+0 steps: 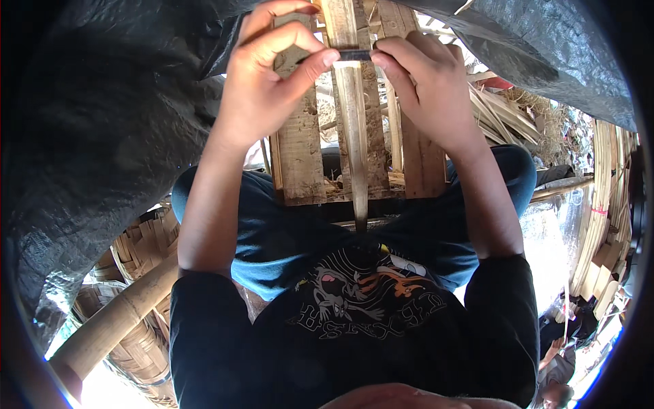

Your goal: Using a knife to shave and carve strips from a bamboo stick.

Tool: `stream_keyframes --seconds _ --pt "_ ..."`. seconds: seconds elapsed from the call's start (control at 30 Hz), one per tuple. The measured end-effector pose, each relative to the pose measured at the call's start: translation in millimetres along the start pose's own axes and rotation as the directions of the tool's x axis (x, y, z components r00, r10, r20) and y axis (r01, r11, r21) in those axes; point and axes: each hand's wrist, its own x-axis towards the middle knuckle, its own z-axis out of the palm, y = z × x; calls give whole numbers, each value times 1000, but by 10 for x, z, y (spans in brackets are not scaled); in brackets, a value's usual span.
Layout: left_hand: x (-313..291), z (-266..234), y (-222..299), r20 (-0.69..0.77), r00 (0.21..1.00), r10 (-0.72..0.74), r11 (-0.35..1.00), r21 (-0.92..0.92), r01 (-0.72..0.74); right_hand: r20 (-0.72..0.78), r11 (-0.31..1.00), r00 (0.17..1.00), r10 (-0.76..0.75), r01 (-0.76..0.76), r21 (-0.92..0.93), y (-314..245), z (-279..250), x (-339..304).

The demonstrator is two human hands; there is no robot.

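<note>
A long pale bamboo strip (354,129) runs from the top of the view down toward my lap. A small dark blade (354,55) lies crosswise on it. My left hand (269,75) pinches the blade's left end between thumb and forefinger. My right hand (422,82) pinches its right end. Under the strip lies a wooden slatted board (300,150) that rests on my knees.
Black plastic sheeting (102,136) hangs on the left and across the top right. A thick bamboo pole (116,320) and woven baskets (143,354) sit at lower left. Bundles of split bamboo strips (603,204) stand on the right. Loose shavings (504,112) lie beyond my right hand.
</note>
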Motion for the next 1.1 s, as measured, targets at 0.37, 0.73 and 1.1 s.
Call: stream_keyframes --seconds 0.37,0.73,1.1 --pt "110 -129 -119 102 995 19 999 -45 -14 -39 1000 999 -3 4 29 -45 -13 40" --pt "-44 -363 -219 43 955 -295 856 -432 284 327 943 940 98 -192 270 -216 -174 -78" --pt "-33 -336 -251 -59 897 -438 865 -298 403 128 881 896 426 -443 167 622 -375 -61"
